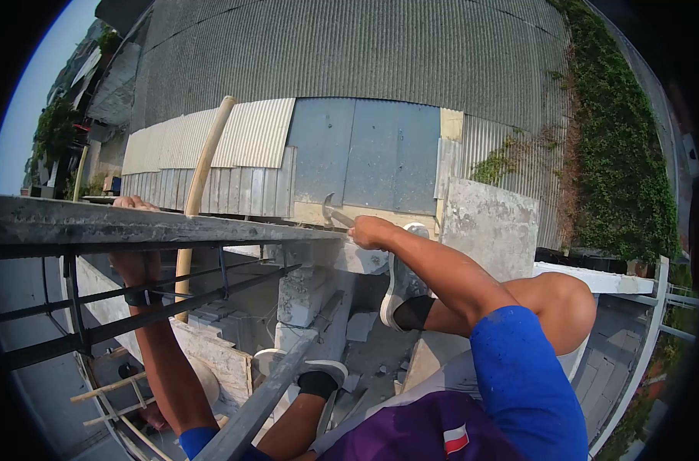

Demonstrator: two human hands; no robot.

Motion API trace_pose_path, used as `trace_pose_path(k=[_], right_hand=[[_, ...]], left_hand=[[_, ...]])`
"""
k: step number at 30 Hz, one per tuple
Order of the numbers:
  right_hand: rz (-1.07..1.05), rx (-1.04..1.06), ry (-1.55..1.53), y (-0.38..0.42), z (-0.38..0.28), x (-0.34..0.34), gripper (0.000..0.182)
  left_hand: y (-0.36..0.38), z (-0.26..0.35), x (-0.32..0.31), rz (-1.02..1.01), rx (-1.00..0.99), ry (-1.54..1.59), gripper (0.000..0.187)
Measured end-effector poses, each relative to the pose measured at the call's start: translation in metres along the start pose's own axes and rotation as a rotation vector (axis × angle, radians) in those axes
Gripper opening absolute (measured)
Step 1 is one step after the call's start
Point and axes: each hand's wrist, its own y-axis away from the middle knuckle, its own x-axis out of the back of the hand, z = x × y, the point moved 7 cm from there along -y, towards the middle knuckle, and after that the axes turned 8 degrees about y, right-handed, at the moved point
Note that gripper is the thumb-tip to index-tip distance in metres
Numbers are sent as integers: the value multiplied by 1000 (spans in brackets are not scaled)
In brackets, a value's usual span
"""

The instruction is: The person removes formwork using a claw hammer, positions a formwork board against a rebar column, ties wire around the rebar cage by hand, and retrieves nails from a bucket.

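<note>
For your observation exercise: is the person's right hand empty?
No, the right hand is closed around the handle of a hammer, whose claw head sticks up beside the concrete block.

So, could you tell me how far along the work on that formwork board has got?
Done: the rebar cage stands tied, with the board set along its top. In hand: the right hand holds a hammer at the board's end, and the left hand steadies it from behind. Left: whether the board is fully nailed cannot be told.
</note>
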Motion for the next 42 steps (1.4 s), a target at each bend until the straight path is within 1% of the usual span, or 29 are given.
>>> trace_pose_path(k=[1,2,3,4,5,6,9,11,13,14,15,17,18,21,24,26,28,29,30,32,35,37,38,40,42], right_hand=[[-108,47,73,1,-15,-3,45],[-59,-23,22,2,-21,11,40],[1,-2,-43,4,-24,27,40],[68,20,-105,3,-27,46,40],[214,22,-171,2,-29,69,40],[350,22,-242,6,-32,84,40],[570,-89,-457,31,-34,116,39],[503,-191,-425,30,-24,76,37],[245,-152,-198,15,-6,13,35],[23,-63,14,15,-3,-9,34],[25,-74,-27,11,4,-14,33],[37,-102,-106,22,5,6,32],[63,-76,-173,28,3,20,35],[348,-124,-329,27,-3,61,36],[455,-225,-402,30,-6,62,37],[248,-170,-258,21,1,16,37],[3,-49,-16,8,-3,-12,37],[-14,-19,8,5,-1,-12,37],[-30,12,32,0,1,-14,37],[128,21,-126,21,-10,25,38],[361,-133,-345,32,-15,68,39],[364,-199,-376,33,-11,53,39],[364,-232,-388,34,-6,41,39],[-36,-16,26,7,5,-24,30],[-29,-40,-6,10,7,-24,30]], left_hand=[[-3,0,-6,-76,4,-10,33],[-5,-2,11,-101,19,-5,31],[-2,-4,12,-81,24,-5,30],[-2,-3,11,-62,24,-5,30],[-4,-2,10,-40,10,-4,29],[-3,-1,4,-82,1,-14,28],[-2,-2,16,-79,26,47,27],[-2,-3,19,-73,28,41,28],[-4,-3,22,-78,25,23,28],[-2,-2,20,-73,21,17,28],[2,0,18,-66,17,11,28],[-2,-3,13,-70,9,14,28],[1,-2,10,-63,20,14,28],[-2,-4,10,-51,22,-37,30],[0,-1,12,-11,18,-36,29],[-2,-2,8,-11,5,-10,29],[3,0,8,-32,13,-28,29],[-3,-2,9,-54,17,-34,29],[0,-2,19,23,20,-75,30],[-1,-1,17,-10,30,-72,29],[-3,-2,18,-29,26,-69,27],[-1,-1,18,-20,33,-73,26],[0,-1,15,-55,37,-71,27],[-4,-2,9,-137,36,-64,27],[-5,-3,22,-56,28,-67,28]])
